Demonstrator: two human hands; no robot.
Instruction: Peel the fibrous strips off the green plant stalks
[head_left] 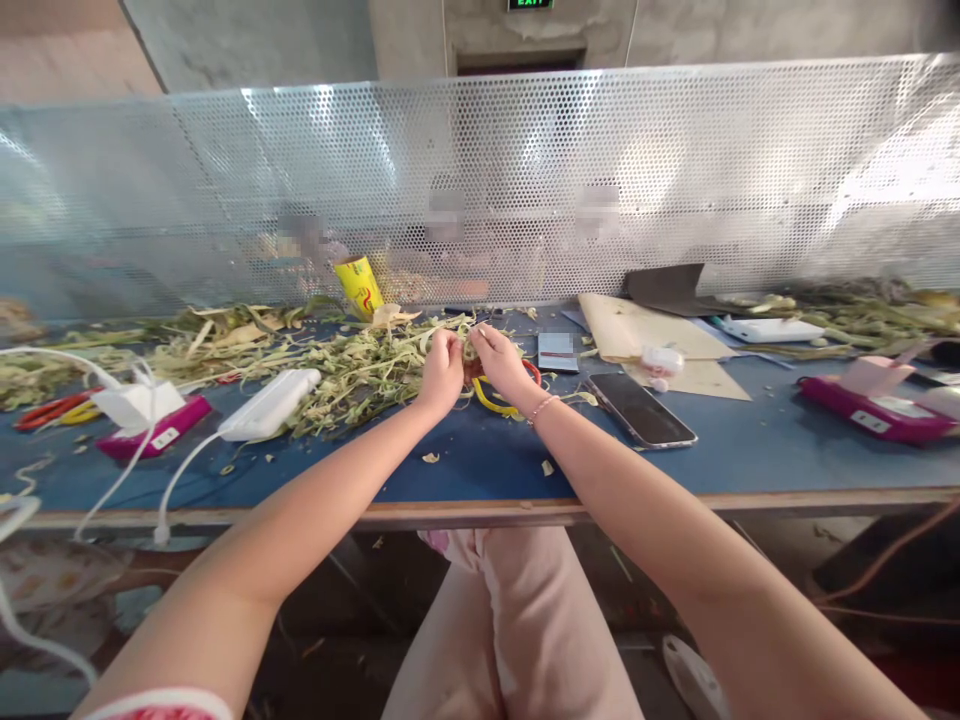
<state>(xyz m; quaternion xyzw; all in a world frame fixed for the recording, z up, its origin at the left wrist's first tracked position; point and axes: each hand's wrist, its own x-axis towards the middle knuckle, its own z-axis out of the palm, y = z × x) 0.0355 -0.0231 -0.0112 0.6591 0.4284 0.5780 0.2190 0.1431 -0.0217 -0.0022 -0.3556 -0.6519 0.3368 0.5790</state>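
My left hand (444,372) and my right hand (498,362) are close together above the blue table, thumbs and fingers pinched. Between the fingertips is a small pale-green bit of dried plant, mostly hidden by the hands. A heap of dried, leafy plant stems (360,375) spreads to the left of my left hand and reaches behind it. Below my right hand lies a tool with curved handles, one yellow (491,400) and one red; the rest of it is covered by the hand.
A phone (643,410), card (558,352) and papers (645,335) lie to the right. Leftward are a white power bank (270,403), a purple power strip (154,428) and cables. A yellow can (358,287) stands before the perforated metal screen (480,180).
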